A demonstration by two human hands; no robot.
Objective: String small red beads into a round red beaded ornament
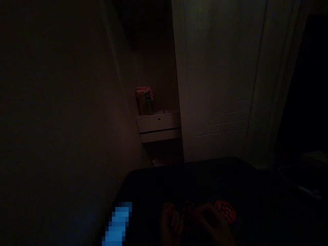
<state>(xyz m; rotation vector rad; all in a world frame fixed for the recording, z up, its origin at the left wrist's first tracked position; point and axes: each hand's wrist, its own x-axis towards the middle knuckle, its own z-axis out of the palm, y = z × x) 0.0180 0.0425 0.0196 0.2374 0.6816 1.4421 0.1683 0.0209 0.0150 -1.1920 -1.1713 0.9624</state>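
Note:
The scene is very dark. My left hand [171, 223] is closed, its fingers curled in, with a small reddish spot near its thumb; what it holds, if anything, I cannot make out. My right hand [214, 223] is beside it on the right, thumb and fingertips brought together in a pinch that points left; anything between them is lost in the dark. Several small red dots [188, 207], possibly beads, show between the two hands. Just behind my right hand lies a round red-rimmed item [225, 211] with a red and dark speckled middle.
A dark surface [200, 177] stretches under the hands. At the left is a bright blue pixelated patch [118, 223]. Beyond stand a pale drawer unit [159, 124] with a red-topped box [144, 99], and a wide pale panel [217, 78]. A thin cable [309, 191] lies at the right.

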